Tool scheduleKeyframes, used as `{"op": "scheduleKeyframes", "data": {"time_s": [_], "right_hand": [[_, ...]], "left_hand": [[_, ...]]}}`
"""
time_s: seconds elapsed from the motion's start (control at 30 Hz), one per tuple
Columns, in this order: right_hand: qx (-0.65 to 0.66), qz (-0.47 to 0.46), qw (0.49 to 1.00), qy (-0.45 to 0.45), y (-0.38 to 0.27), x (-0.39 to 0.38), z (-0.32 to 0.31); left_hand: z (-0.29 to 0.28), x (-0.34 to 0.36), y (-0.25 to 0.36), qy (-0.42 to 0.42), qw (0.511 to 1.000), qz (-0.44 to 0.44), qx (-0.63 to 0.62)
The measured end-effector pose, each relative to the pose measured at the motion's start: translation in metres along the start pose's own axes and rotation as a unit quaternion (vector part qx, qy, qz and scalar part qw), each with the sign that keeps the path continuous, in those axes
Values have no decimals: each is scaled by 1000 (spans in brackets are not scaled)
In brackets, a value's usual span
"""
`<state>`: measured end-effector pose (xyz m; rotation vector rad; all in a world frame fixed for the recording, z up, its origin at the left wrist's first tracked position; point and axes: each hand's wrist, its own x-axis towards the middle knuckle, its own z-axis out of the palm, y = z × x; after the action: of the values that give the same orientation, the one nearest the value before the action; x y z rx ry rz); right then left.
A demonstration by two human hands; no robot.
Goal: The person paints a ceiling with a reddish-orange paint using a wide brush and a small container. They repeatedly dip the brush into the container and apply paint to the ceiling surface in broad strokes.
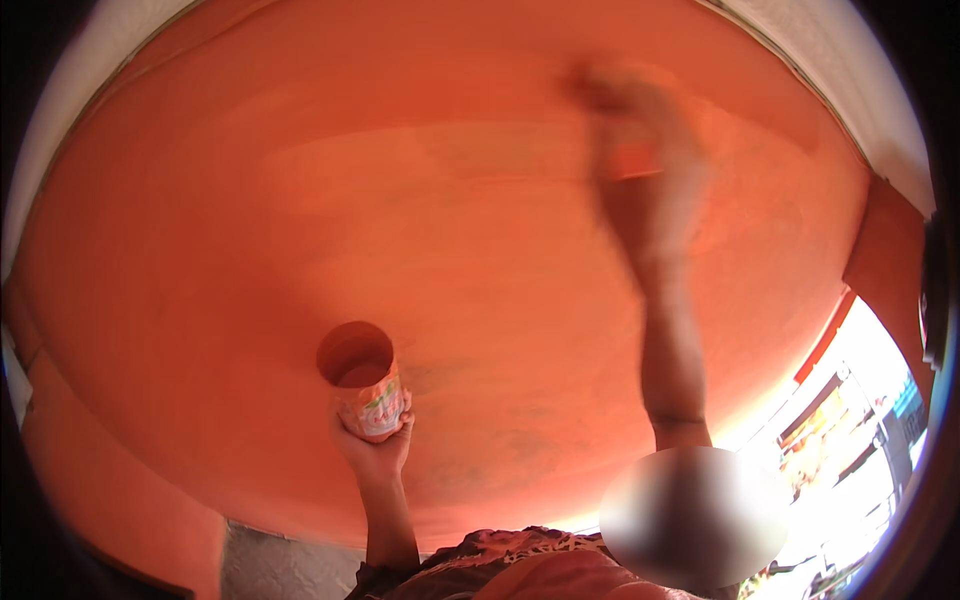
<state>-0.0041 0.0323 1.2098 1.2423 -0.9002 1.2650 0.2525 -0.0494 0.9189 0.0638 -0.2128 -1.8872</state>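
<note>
My left hand point(378, 452) is wrapped around the lower part of a round paint tub point(382, 405) with a printed, orange-smeared label. The tub tilts so that its open mouth shows, with orange-red paint point(362, 376) inside. Higher up and to the right, my right hand point(668, 150) is closed around a paintbrush point(632, 160), held against or very near the orange wall point(480, 250). Motion smears that hand and the brush, so finger details and the bristle tip are unclear. Around the brush the wall carries a deeper, wet-looking orange band.
White surfaces border the orange wall at the upper left and upper right point(840, 70). A bright opening point(850, 400) with blurry items lies at the lower right. Grey floor point(290, 568) shows at the lower left, beside an orange side wall point(120, 480). Patchy darker marks dot the wall's lower middle.
</note>
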Motion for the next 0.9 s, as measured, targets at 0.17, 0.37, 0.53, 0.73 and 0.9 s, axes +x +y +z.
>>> {"op": "scheduleKeyframes", "data": {"time_s": [0.17,0.37,0.53,0.73,0.9], "right_hand": [[200,-84,969,-118,-126,18,57],[390,153,899,-126,-45,1,35],[310,267,912,39,141,-18,-78],[100,238,960,107,274,-15,-175],[-54,172,983,-25,264,-13,-150]], "left_hand": [[3,2,8,-53,998,-30,13],[3,0,16,-23,999,-38,1],[-5,6,14,-37,998,-58,-6],[-11,10,18,-53,996,-62,22],[0,7,11,-51,997,-49,11]]}}
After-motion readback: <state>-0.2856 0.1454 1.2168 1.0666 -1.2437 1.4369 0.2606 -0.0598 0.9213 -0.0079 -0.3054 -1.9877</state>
